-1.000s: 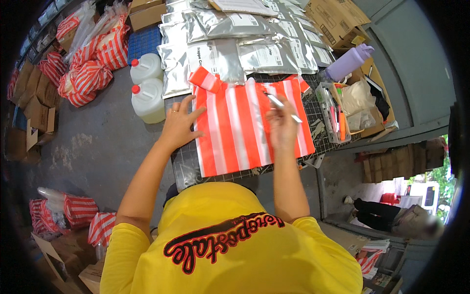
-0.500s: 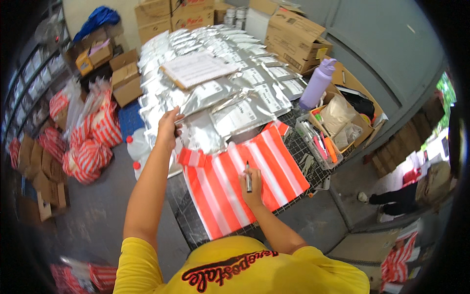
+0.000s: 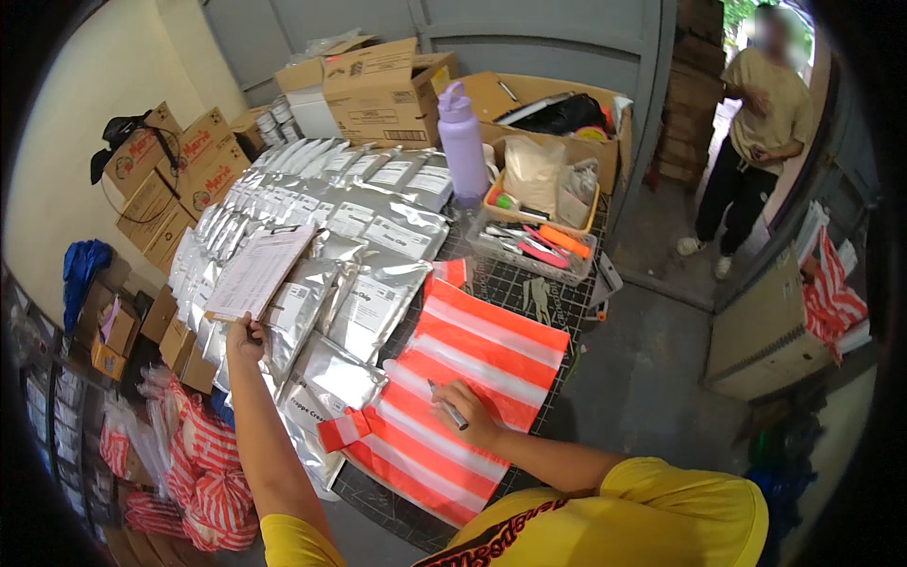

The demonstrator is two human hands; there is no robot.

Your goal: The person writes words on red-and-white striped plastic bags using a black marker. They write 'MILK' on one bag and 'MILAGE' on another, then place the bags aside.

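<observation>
A red-and-white striped plastic bag (image 3: 515, 333) lies flat on the table in front of me. Over it, my right hand (image 3: 472, 418) is closed around a grey marker (image 3: 452, 410), its dark tip close to the plastic. My left hand (image 3: 246, 340) reaches forward and grips the near edge of a clipboard (image 3: 263, 272) with white papers. The clipboard rests on several silver pouches (image 3: 368, 307) with white labels, spread across the table. The bag's folded handle (image 3: 344, 430) lies against the nearest pouch.
A lilac bottle (image 3: 461, 146) stands beside a tub of pens (image 3: 539, 248) and an open carton (image 3: 619, 142). Cardboard boxes (image 3: 151, 203) are stacked at the back left. Filled striped bags (image 3: 213, 472) sit on the floor at left. Another person (image 3: 767, 104) stands in the doorway.
The view has swung to the right, bringing the standing person fully into sight. My left hand has gone from beside the pouches to the clipboard. My right hand still holds the marker over the bag.
</observation>
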